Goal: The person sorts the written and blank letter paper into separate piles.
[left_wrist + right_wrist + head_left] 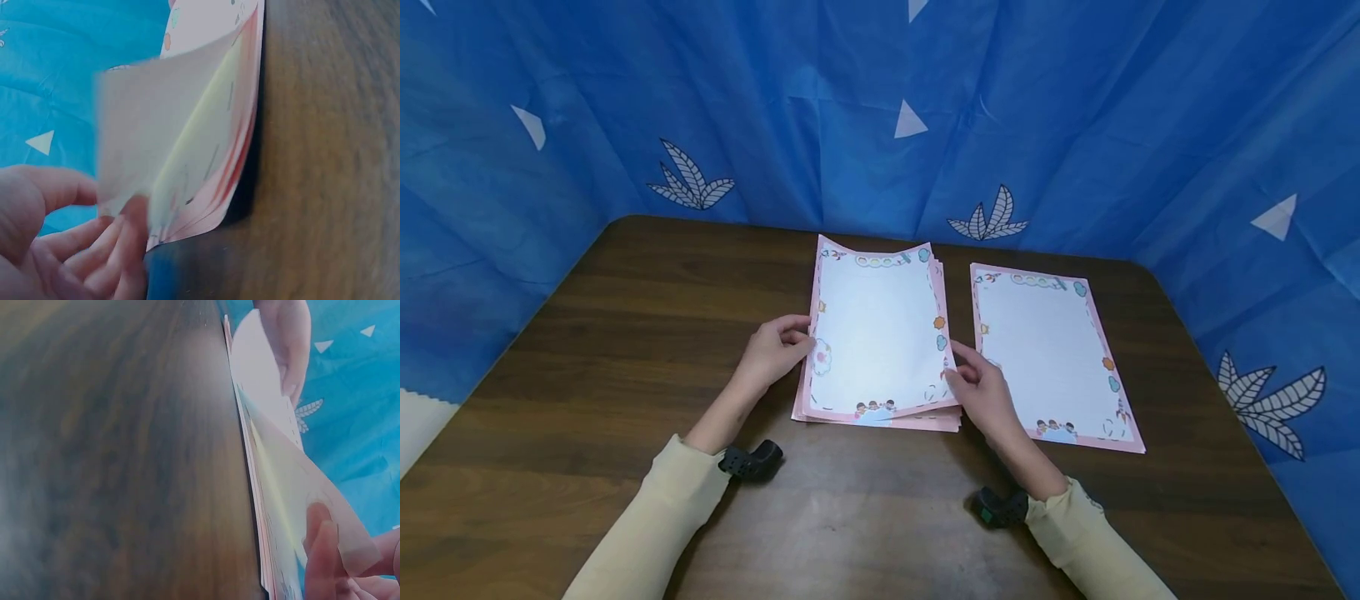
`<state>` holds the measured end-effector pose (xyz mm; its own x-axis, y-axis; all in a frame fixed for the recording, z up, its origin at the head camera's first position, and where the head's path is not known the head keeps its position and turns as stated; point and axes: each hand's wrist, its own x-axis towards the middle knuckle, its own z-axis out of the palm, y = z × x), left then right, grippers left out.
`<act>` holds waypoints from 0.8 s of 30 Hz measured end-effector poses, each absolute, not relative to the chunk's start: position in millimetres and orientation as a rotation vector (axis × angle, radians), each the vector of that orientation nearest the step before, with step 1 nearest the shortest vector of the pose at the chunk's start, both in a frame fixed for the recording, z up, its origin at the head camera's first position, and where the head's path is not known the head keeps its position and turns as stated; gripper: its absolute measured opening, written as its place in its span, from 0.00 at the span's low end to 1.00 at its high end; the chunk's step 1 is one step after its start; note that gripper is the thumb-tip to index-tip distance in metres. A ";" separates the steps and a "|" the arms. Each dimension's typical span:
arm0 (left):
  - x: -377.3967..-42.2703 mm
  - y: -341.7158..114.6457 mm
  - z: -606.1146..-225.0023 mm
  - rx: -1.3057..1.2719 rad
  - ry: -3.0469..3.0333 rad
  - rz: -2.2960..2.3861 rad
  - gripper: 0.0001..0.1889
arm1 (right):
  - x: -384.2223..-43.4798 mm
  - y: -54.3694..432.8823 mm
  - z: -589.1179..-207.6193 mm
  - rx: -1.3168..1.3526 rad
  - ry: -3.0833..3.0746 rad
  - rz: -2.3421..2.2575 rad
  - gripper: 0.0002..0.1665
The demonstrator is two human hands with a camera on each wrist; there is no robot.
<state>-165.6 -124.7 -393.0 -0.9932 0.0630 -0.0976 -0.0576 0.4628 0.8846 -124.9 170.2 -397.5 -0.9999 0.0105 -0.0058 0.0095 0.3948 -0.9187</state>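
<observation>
A top sheet of paper (880,333) with a pink cartoon border is lifted off the stack of like sheets (936,421) under it, its upper corners curling up. My left hand (778,348) pinches its left edge. On the right edge, near the lower corner, my right hand (983,392) pinches the same sheet. The left wrist view shows the raised sheet (144,125) between thumb and fingers, with a gap over the stack. From the right wrist, the sheet (312,481) bends up toward the right fingertips (322,550).
Right of the stack lies a second pile of matching bordered paper (1048,350), close to my right hand. Both rest on a dark wooden table (700,275). A blue curtain (865,100) with white leaf and triangle prints hangs along the table's back and sides.
</observation>
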 end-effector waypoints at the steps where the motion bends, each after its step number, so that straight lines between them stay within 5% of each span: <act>1: -165.0 -124.9 -392.2 0.023 2.564 1.566 0.25 | -124.6 170.3 -397.6 -0.020 -2.620 1.752 0.26; 6: -164.3 -128.0 -388.6 0.083 2.469 1.627 0.31 | -123.8 170.1 -396.4 -0.004 -2.611 1.837 0.27; 24: -156.7 -194.8 -364.7 -0.035 2.505 1.736 0.28 | -127.8 123.6 -378.8 0.088 -2.532 2.064 0.27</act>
